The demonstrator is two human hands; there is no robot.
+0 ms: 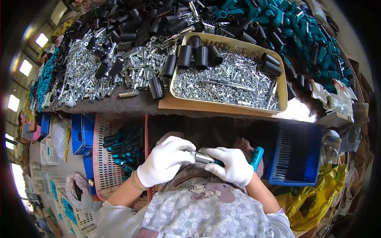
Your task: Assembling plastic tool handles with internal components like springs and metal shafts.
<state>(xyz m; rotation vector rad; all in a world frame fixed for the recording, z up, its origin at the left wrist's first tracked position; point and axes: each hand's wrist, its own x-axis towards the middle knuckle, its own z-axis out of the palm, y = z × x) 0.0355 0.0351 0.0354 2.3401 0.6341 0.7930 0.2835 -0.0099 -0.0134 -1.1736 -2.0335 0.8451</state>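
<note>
In front of my lap, my right hand (231,166), in a white glove, is wrapped round a teal-handled tool. Its teal grip (257,157) sticks out on the right, and its silver metal barrel (203,157) points left. My left hand (166,160), also gloved in white, has its fingertips closed at the barrel's left end. A small metal piece shows there, too small to name. Part of the tool is hidden under my right fingers.
A cream tray (228,104) of small silver parts, black sleeves and springs sits on the bench. Silver parts (85,67), black tubes (131,23) and teal handles (301,31) are heaped around it. Below stand a pink crate (107,158) and a blue bin (295,180) holding springs.
</note>
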